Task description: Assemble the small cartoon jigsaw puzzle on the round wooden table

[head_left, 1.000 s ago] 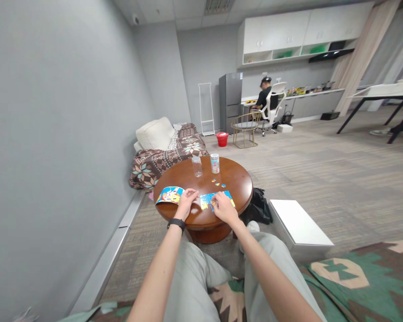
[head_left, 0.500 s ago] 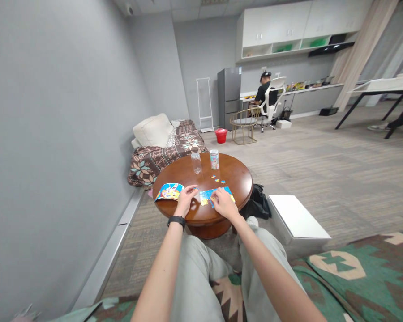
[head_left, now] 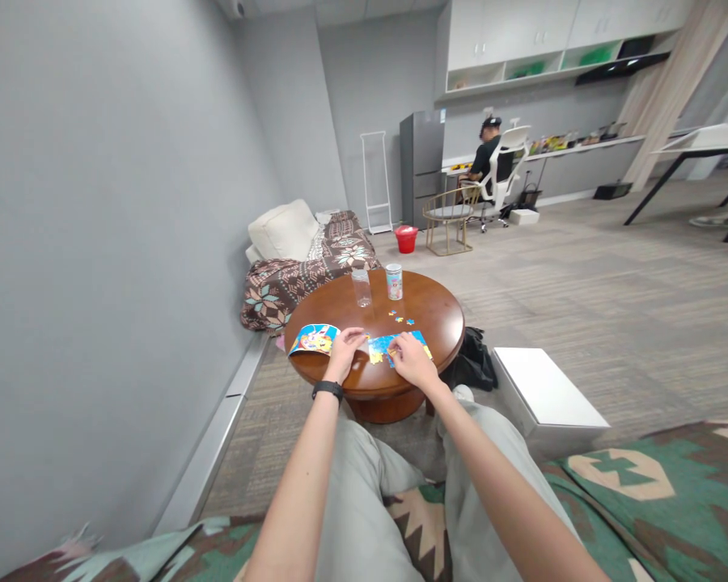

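Observation:
A partly joined jigsaw puzzle (head_left: 383,345), blue with yellow parts, lies flat on the round brown table (head_left: 315,311). My right hand (head_left: 413,361) bends over its near side, fingertips closed around a small yellowish puzzle piece (head_left: 392,352). At the puzzle's left edge, my left hand (head_left: 344,353) pinches another small piece (head_left: 367,337), mostly covered by the fingers. Left of that hand lies a curled picture sheet (head_left: 315,339) with a cartoon figure on blue. Several loose puzzle pieces (head_left: 400,319) are scattered beyond the puzzle.
Toward the table's back stand a clear jar (head_left: 361,289) and a printed can (head_left: 394,283). A white box (head_left: 546,384) and a black bag (head_left: 476,360) are on the floor to the right. Farther off, a person (head_left: 488,153) sits in a white chair.
The view has tilted and swung slightly. My left fingers have come closer to the puzzle's left edge with their piece. My right hand stays over the puzzle's near side.

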{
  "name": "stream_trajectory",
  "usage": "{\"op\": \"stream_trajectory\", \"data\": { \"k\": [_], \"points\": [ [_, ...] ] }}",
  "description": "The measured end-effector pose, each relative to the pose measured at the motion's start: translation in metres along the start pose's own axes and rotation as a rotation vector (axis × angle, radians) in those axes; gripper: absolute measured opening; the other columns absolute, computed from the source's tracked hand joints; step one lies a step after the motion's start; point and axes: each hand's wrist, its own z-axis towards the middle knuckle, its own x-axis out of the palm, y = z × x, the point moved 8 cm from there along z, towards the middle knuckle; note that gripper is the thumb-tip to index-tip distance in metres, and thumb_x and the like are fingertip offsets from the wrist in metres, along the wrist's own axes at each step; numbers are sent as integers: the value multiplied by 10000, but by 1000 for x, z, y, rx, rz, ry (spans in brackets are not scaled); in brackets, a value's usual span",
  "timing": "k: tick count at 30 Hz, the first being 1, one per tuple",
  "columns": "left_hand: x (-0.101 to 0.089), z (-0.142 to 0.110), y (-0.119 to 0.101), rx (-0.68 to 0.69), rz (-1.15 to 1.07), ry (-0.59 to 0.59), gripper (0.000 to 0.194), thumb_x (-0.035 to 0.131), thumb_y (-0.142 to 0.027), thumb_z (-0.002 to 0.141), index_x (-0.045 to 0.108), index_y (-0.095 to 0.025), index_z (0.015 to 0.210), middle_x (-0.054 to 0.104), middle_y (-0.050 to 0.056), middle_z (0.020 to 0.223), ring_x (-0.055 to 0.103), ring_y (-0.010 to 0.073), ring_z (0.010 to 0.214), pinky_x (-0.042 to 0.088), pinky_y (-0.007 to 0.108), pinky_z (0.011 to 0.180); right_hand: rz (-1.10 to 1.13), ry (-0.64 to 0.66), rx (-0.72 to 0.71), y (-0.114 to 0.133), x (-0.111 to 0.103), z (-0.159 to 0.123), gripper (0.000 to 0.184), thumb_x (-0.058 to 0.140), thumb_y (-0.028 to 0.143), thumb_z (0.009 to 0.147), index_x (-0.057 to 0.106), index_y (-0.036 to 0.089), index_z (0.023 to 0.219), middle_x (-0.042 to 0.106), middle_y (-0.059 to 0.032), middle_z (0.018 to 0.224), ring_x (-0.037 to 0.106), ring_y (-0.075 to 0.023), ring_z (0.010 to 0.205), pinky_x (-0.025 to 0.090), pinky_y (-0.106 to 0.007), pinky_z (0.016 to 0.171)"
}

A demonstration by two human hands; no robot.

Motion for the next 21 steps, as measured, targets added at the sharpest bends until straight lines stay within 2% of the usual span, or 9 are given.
{"op": "stream_trajectory", "data": {
  "k": [10,15,21],
  "points": [
    [1,0,2,-1,10,4,314,801,-268,616,665,-154,874,723,92,981,674,199,956,490,374,960,-7,14,-21,-3,3,0,204,435,44,775,545,211,815,571,-56,864,511,-220,864,422,-358,821],
    [2,-2,1,5,9,12,293,811,-279,605,658,-157,824,720,73,907,673,197,910,497,369,930,11,20,-10,-4,3,0,200,431,45,778,543,207,814,569,-60,872,516,-223,878,425,-359,832],
    [5,-2,-3,29,38,25,314,788,-296,636,652,-164,887,698,69,942,658,187,920,495,344,906,15,13,-16,-2,2,0,209,427,35,778,537,211,807,571,-57,869,515,-217,873,425,-356,835]
  ]
}}
